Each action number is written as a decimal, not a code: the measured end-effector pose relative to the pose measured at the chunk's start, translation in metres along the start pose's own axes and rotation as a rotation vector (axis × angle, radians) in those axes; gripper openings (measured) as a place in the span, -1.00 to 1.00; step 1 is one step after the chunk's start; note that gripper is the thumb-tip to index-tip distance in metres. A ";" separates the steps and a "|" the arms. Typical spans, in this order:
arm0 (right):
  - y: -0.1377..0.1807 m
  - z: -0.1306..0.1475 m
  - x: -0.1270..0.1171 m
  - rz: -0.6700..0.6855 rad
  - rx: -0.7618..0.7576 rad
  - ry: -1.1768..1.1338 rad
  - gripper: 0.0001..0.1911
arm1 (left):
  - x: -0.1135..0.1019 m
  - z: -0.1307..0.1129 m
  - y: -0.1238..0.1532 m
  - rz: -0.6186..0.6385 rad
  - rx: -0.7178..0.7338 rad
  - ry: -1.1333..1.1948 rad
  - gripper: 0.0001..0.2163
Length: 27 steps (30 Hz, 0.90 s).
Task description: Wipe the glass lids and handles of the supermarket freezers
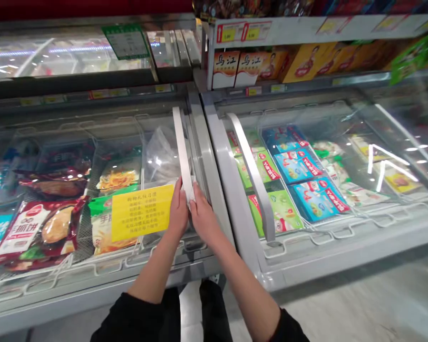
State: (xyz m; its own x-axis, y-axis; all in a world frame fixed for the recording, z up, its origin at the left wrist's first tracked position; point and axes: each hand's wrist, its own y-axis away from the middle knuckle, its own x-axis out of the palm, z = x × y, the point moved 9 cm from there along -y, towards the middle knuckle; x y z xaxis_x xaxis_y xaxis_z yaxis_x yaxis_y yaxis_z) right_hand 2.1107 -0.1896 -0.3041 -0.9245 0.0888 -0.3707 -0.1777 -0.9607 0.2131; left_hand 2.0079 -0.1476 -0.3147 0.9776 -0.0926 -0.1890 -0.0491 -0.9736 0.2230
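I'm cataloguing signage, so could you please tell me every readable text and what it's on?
"乌江": two orange-and-white boxes
"抓饼": red bag
"手": green-topped bag, rest unclear
Too small or blurred: yellow notice, green sign, price tags, other packs

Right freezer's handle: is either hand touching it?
No, the left hand and right hand are both at the left freezer's handle.

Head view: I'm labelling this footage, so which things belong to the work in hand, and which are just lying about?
In hand:
- left hand, right hand
- left freezer's white handle, between them
- white cloth or tissue, against it

Lying about:
- yellow notice
- maroon flatbread packet
- blue boxes
- right freezer's handle
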 end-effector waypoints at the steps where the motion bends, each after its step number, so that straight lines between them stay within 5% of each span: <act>1: -0.012 0.003 0.002 0.000 0.003 -0.009 -0.32 | 0.000 0.000 0.000 -0.006 -0.004 0.008 -0.51; 9: -0.079 0.024 0.004 0.008 0.052 0.002 -0.30 | -0.001 0.005 -0.002 -0.024 -0.055 -0.012 -0.46; 20: 0.066 -0.008 0.013 0.055 0.076 0.253 -0.29 | 0.002 -0.005 -0.003 0.086 0.013 -0.128 -0.29; 27: -0.002 0.018 0.002 0.130 0.041 0.285 -0.30 | 0.004 -0.006 -0.007 0.171 0.024 -0.070 -0.25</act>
State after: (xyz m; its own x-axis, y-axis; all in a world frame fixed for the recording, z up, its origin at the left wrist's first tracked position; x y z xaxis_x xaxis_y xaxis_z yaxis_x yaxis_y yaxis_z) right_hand 2.1030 -0.1824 -0.2891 -0.8095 -0.1175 -0.5753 -0.0827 -0.9472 0.3098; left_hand 2.0130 -0.1396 -0.3116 0.9379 -0.2710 -0.2166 -0.2195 -0.9470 0.2347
